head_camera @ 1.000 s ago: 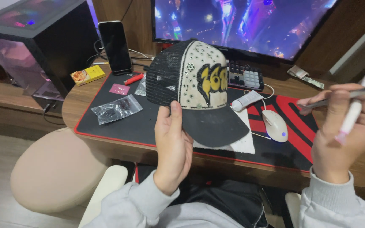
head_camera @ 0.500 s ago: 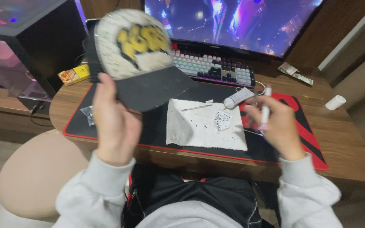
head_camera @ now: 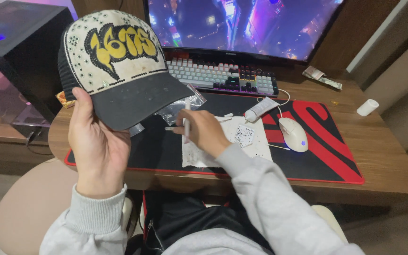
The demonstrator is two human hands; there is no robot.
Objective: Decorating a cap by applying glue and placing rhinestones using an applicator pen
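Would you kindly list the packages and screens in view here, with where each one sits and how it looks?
Monitor: back of desk, wide dark-framed screen lit purple, blue and pink.
Clear bag: on the mat behind the right hand, small crinkled plastic.
Tube: on the mat left of the mouse, white, lying down.
Yellow packet: desk's left edge, mostly hidden by the cap held in the left hand.

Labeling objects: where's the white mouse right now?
Head view, right of centre: the white mouse sits on the red-and-black desk mat, right of the white cloth, below the keyboard.
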